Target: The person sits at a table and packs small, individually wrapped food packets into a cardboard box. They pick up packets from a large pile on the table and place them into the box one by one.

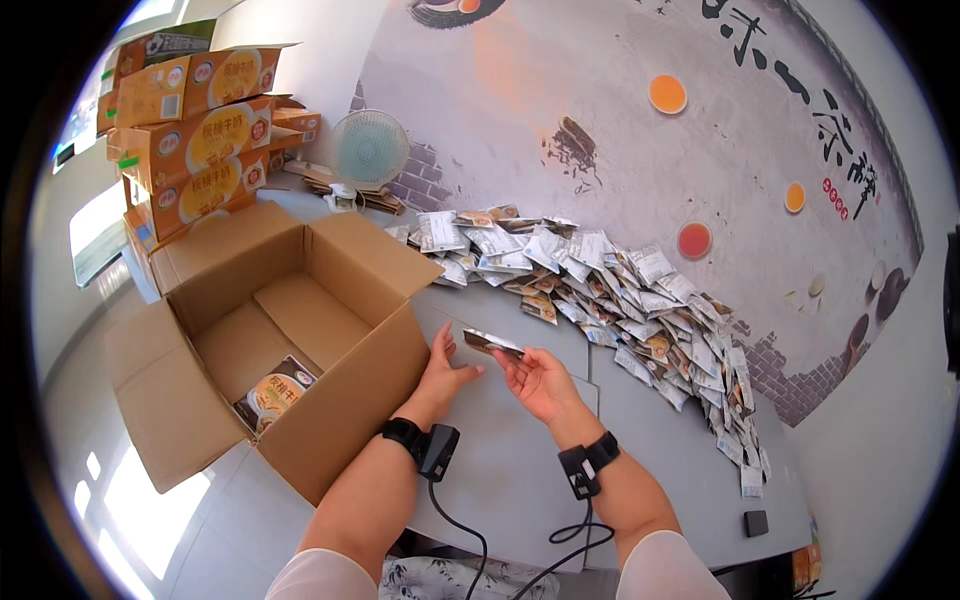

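My right hand (540, 381) holds a small foil packet (491, 343) by its near end, above the grey table (510, 450). My left hand (444, 373) is just left of the packet, fingers apart and holding nothing, close against the side of an open cardboard box (352, 412). Inside that box, in its near corner, lies a brown printed packet (276, 394) with a bowl picture; the flaps are folded outward. A long heap of similar packets (592, 277), many with their white backs up, curves along the wall side of the table.
Orange printed cartons (217, 142) are stacked at the back left, beside a small fan (369, 150) and flattened cardboard (382, 199). A small black box-shaped object (756, 523) sits near the table's right edge. Black cables (480, 536) hang from the devices on both wrists.
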A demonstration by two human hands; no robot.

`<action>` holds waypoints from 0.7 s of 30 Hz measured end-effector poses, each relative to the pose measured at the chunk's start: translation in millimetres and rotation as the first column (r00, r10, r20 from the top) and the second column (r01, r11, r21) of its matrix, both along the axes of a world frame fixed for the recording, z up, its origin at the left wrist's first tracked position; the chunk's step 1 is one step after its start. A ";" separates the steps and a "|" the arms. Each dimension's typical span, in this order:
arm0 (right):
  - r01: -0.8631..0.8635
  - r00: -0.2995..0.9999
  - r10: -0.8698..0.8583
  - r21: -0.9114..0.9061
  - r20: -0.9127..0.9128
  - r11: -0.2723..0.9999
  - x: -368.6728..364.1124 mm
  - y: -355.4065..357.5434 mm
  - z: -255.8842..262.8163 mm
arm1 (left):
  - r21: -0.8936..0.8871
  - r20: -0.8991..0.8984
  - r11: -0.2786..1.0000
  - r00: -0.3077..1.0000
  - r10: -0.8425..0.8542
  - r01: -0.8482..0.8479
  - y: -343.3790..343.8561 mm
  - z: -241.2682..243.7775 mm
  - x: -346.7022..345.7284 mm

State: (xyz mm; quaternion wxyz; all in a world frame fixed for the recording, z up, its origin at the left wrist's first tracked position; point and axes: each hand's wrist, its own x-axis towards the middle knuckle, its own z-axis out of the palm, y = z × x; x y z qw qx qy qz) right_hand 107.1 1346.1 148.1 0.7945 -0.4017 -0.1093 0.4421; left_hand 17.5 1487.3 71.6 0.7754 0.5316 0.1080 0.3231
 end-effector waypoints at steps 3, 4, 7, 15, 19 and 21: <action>-0.008 0.995 0.011 0.031 -0.094 0.999 -35.7 -41.1 6.9 | 0.067 -0.030 0.962 0.964 -0.263 0.264 1.7 0.4 -4.6; -0.007 0.992 0.012 0.047 -0.125 0.999 -43.0 -51.8 7.8 | 0.105 -0.056 0.921 0.927 -0.371 0.375 3.5 -1.7 -4.4; 0.012 0.979 0.013 0.118 -0.205 0.993 -53.9 -77.7 8.6 | 0.179 -0.143 0.782 0.802 -0.580 0.597 -0.4 -3.9 -4.6; 0.128 0.982 -0.111 -0.111 0.153 0.986 -24.4 -125.6 -47.7 | 0.106 -0.320 0.731 0.719 -0.617 0.674 -24.2 18.2 -18.4; 0.355 0.898 -0.278 -0.188 0.341 0.916 -34.9 -112.7 -51.8 | 0.106 -0.398 0.701 0.676 -0.620 0.706 -23.6 19.4 -21.2; 0.264 0.930 -0.220 -0.118 0.293 0.957 -32.1 -114.7 -46.9 | 0.092 -0.435 0.687 0.650 -0.623 0.721 -26.3 23.4 -23.5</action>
